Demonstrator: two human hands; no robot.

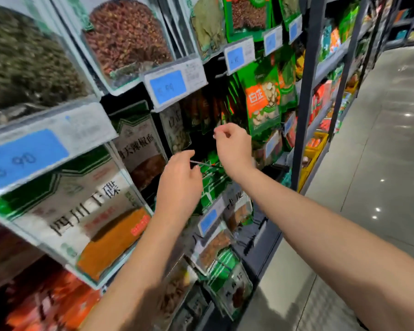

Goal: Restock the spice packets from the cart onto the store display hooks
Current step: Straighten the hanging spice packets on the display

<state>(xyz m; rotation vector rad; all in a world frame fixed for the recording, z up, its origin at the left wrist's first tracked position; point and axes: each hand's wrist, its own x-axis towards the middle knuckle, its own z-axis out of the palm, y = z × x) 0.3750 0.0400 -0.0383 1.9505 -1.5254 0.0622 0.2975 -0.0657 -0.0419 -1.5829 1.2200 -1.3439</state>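
Note:
My left hand [179, 185] reaches into a dark gap in the spice display and holds the tip of a thin metal display hook [204, 164] between thumb and fingers. Green spice packets [212, 181] hang just below and behind that hook. My right hand [233, 145] hovers above and right of the hook with its fingers curled and fingertips pinched together; I see nothing in them. The cart is out of view.
Clear spice packets with blue price tags [167, 87] crowd the left, a chili-powder packet [93, 218] nearest. A green-and-orange packet [263, 101] hangs at right. A dark shelf upright [304, 99] and the grey aisle floor [380, 163] lie further right.

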